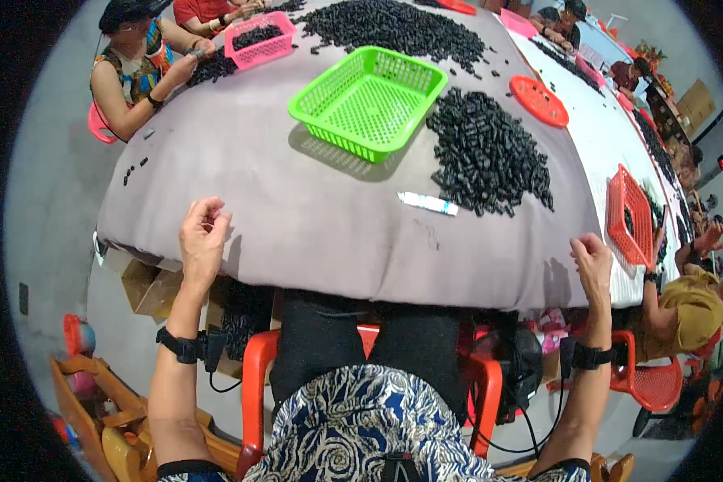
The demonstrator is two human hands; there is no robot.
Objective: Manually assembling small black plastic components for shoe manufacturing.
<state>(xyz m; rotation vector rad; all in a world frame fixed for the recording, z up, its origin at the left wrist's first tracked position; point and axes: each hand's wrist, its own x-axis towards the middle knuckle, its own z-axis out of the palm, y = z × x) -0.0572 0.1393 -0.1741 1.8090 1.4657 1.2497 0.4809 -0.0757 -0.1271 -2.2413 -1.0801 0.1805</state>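
My left hand (203, 237) is raised by the table's near edge at the left. Its fingers are curled in toward the thumb, and I see nothing held. At the right, near the same edge, my right hand (591, 259) is likewise curled closed, with no object showing. Between and beyond the hands, an empty green plastic basket (369, 149) stands on the grey cloth. Right of it lies a heap of small black cylindrical pieces (490, 153). A white tube with blue print (427, 203) rests at the heap's near side. Neither hand touches these things.
A larger black heap (394, 28) lies farther back. Around the grey-covered table (297, 233) are a pink basket (259, 40), a red oval tray (539, 100) and a red basket (631, 215). Other people sit at left and right. A red chair (259, 386) surrounds me.
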